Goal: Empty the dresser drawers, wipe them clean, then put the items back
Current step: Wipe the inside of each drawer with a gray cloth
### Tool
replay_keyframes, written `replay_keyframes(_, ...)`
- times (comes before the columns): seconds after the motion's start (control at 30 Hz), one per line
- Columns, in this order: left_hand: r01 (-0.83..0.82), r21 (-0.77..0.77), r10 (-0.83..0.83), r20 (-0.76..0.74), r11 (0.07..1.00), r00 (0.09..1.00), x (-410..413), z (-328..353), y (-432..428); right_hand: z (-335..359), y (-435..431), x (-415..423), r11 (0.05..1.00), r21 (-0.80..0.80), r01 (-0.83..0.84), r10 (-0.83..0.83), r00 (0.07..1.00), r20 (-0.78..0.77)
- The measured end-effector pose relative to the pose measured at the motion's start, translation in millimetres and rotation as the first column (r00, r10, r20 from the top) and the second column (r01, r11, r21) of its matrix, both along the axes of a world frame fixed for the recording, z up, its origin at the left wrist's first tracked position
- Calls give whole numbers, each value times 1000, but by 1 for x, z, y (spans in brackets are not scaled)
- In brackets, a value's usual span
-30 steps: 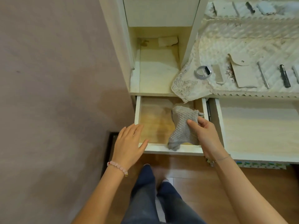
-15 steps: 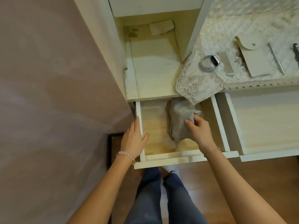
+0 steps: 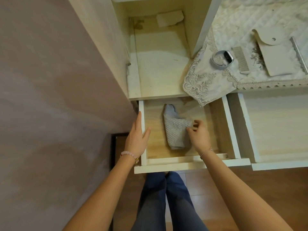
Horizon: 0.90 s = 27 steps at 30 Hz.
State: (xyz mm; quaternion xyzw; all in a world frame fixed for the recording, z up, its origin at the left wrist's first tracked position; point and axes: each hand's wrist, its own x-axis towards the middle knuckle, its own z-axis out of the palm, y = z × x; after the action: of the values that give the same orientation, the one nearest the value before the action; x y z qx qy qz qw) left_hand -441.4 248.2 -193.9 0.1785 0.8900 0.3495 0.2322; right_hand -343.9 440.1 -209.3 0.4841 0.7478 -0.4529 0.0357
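The left dresser drawer (image 3: pixel 185 165) is pulled out, its wooden bottom bare except for a grey knitted cloth (image 3: pixel 175 130) lying on it. My right hand (image 3: pixel 199 135) is inside the drawer, its fingertips pinching the cloth's right edge. My left hand (image 3: pixel 137 135) lies flat with straight fingers on the drawer's left wall. A second drawer (image 3: pixel 276 164) stands open to the right, its bottom bare.
On the dresser top, a lace runner (image 3: pixel 206 80) carries a grey wristband (image 3: pixel 221 60), a small comb (image 3: pixel 240 60), a beige pouch (image 3: pixel 273 54) and a metal stick (image 3: pixel 299 54). The open compartment (image 3: pixel 158 70) above the left drawer holds a white scrap (image 3: pixel 169 18). A wall stands at left.
The cloth went from hanging over the drawer's front edge to lying flat on the drawer bottom under my right hand. My left hand moved onto the drawer's left wall. The view tilted downward.
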Motion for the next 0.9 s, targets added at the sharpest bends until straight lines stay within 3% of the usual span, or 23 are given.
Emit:
replay_keyframes(0.07, -53, 51, 52, 20, 997, 998, -1, -5, 2, -1, -3, -2, 943, 303, -139, 153, 988, -24)
replay_keyframes(0.13, -83, 75, 80, 39, 994, 996, -3, -8, 5, -4, -9, -8, 844, 450, -292, 353, 934, -55)
replay_keyframes(0.23, -131, 117, 123, 74, 984, 990, -9, -10, 10, -15, -21, -19, 714, 467, -521, 567, 822, 51)
replay_keyframes(0.33, -188, 194, 166, 127, 963, 978, -8, -11, 14, -30, -27, -24, 648, 392, -653, 634, 748, 197)
replay_keyframes(0.5, -263, 237, 221, 189, 935, 957, -2, -12, 16, -45, -24, -10, 639, 386, -665, 647, 737, 197)
replay_keyframes(0.67, -286, 235, 250, 172, 929, 953, 5, -12, 16, -46, -29, -8, 582, 479, -657, 650, 730, 212)
replay_keyframes(0.9, -279, 207, 257, 124, 938, 958, 9, -12, 16, -45, -24, -7, 631, 503, -591, 635, 766, 103)
